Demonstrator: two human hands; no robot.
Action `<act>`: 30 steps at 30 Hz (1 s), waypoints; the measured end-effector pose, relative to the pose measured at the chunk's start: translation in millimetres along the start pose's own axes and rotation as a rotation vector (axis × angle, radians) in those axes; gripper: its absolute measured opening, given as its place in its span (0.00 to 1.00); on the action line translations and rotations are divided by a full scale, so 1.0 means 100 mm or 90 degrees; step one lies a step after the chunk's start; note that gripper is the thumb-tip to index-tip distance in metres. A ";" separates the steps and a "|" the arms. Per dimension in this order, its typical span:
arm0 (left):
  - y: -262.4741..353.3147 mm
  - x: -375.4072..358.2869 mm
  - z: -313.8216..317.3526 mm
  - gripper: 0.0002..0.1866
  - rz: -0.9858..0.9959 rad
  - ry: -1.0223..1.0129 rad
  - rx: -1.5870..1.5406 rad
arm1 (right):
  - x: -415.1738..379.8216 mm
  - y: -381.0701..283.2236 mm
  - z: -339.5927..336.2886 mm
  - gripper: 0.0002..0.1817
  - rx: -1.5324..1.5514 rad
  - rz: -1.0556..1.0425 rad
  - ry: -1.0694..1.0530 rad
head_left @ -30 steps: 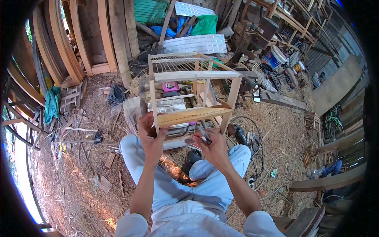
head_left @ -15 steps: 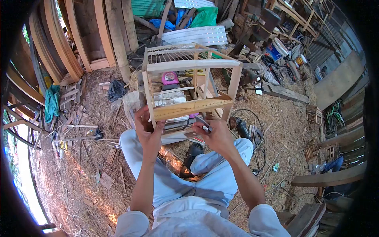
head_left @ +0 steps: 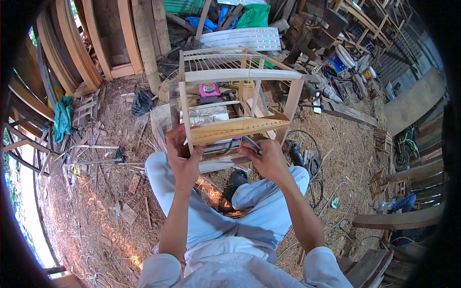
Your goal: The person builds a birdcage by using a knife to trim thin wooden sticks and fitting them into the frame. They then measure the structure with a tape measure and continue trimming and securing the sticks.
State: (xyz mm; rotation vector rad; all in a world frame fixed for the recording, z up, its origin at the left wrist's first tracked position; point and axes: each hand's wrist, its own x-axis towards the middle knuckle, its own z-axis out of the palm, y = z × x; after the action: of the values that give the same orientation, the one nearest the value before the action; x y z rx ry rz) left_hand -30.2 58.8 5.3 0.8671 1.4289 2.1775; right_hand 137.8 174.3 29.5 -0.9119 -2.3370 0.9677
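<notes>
1. Head view: the wooden frame (head_left: 242,75) stands before the person's knees; the left hand (head_left: 182,156) has its grip closed round the lower left post.
2. Head view: the right hand (head_left: 267,159) pinches a slim grey tool (head_left: 252,144) just beside the dotted strip (head_left: 233,129).
3. Head view: the step seems to be working that strip; the next move calls for a steady frame and careful aim.

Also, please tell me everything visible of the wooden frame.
The wooden frame is an open box of pale posts and rails, thin rods across its far top. Its yellowish lower board bears a row of small dark dots. Beyond the knees, the left hand grips its near left post; the right hand holds a grey tool by the board, contact unclear.
</notes>
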 end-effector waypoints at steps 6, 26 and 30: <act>-0.01 0.00 0.00 0.26 -0.005 0.008 -0.014 | 0.01 -0.01 -0.01 0.10 -0.012 0.004 -0.006; -0.03 0.00 -0.02 0.27 0.000 -0.008 0.020 | 0.00 -0.03 -0.01 0.08 -0.018 -0.003 -0.025; -0.06 0.02 -0.04 0.26 -0.001 -0.015 0.000 | 0.04 0.06 0.01 0.08 0.009 -0.034 -0.025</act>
State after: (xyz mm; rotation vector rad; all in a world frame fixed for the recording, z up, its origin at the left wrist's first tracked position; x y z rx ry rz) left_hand -34.3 59.5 -0.3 0.8886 1.4173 2.1593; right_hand 136.6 179.6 25.1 -0.8280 -2.3711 0.9876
